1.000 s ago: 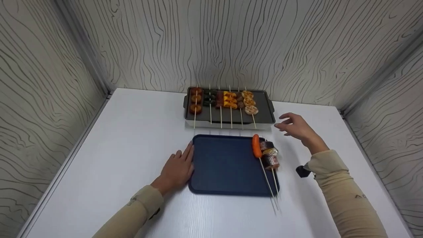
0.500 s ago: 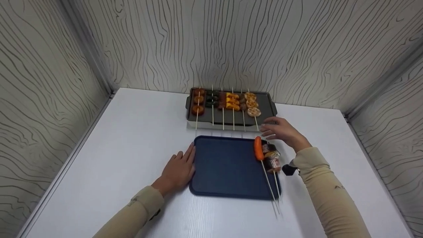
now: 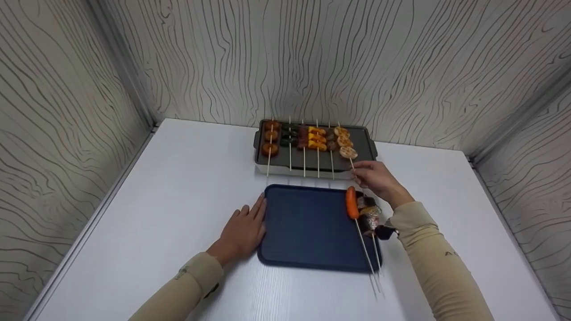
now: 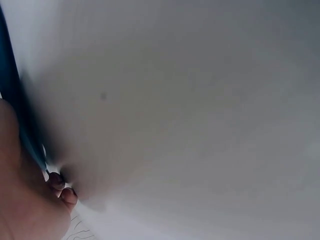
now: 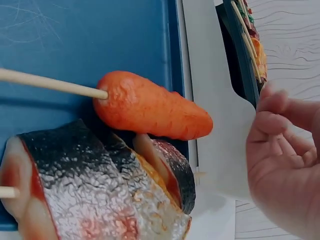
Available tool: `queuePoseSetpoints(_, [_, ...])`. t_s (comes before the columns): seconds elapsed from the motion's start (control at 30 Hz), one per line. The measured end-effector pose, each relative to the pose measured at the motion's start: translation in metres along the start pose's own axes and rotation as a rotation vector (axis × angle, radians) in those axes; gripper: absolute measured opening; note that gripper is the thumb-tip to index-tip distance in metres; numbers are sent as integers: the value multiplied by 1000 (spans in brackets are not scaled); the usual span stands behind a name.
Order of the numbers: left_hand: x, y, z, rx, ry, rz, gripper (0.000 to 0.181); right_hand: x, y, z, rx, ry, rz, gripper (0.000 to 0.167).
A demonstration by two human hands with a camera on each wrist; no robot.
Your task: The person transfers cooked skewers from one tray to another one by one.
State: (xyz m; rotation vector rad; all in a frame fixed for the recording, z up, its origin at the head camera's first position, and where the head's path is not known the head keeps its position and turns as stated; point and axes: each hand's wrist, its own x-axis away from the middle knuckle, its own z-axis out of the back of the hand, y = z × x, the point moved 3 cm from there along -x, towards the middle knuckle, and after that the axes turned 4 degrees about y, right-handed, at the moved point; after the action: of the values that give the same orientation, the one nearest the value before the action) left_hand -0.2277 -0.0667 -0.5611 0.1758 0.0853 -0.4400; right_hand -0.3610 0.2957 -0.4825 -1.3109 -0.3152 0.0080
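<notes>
Left hand (image 3: 243, 229) lay with its fingers straight against the side of the tray (image 3: 308, 227), gripping nothing, while the right hand (image 3: 377, 180) pinched the lotus skewer (image 3: 345, 141) by its bare end. Its slices were just beyond those fingertips at the grill (image 3: 361, 140); whether they rested there or hung slightly clear could not be told. Taking hold of that skewer looked to be the step in hand, and the next move seemed to call for a firm pinch and a lift clear of its neighbour. Counted up, there were two hands, one tray, one grill and eight skewers. Six were ahead of the hands at the grill: round slices (image 3: 271, 135), green skewer (image 3: 286, 133), red skewer (image 3: 302, 135), yellow skewer (image 3: 317, 145), brown skewer (image 3: 331, 145) and, nearest the right hand, lotus. Two lay on the tray, close beside the right wrist: one sausage (image 3: 352, 203) and one fish skewer (image 3: 368, 218). Lotus and round slices numbered three apiece; green, red and brown pieces were too small to count.
</notes>
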Motion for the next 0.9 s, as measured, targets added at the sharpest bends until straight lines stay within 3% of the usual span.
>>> queuePoseSetpoints(0.3, [0,0,1,-1,-17,3,61,6,-4,7,-36,-80,87,20])
queuePoseSetpoints(0.9, [0,-2,-5,-33,9,-15,61,53,-23,46,12,49,135,17])
